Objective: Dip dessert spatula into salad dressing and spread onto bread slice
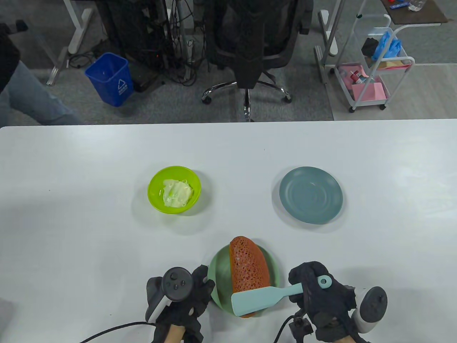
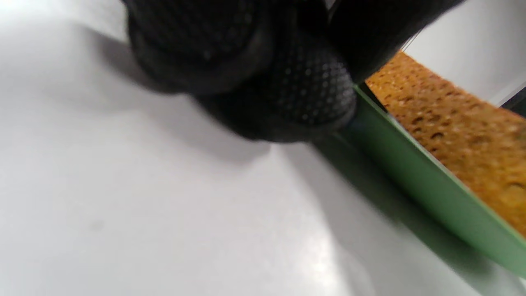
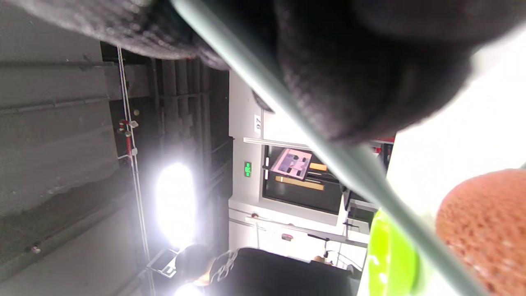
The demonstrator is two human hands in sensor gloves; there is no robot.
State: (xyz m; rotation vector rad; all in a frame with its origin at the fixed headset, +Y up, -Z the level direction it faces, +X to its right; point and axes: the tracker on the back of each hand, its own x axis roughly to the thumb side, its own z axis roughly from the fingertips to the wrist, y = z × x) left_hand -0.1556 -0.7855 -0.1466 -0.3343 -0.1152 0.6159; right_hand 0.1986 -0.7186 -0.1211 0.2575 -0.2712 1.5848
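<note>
A brown bread slice [image 1: 249,268] lies on a green plate [image 1: 218,274] at the table's front middle. My right hand [image 1: 314,286] grips the handle of a light blue dessert spatula [image 1: 255,299]; its flat blade lies over the near end of the bread. My left hand [image 1: 192,286] rests at the plate's left rim, and in the left wrist view a gloved fingertip [image 2: 308,94] touches the green rim [image 2: 411,176] beside the bread [image 2: 452,123]. A lime green bowl [image 1: 174,190] with pale salad dressing [image 1: 176,193] stands further back on the left.
An empty blue-grey plate [image 1: 311,195] stands at the back right of the white table [image 1: 71,232]. Beyond the far edge are an office chair [image 1: 250,46], a blue bin [image 1: 110,78] and a white cart [image 1: 371,64].
</note>
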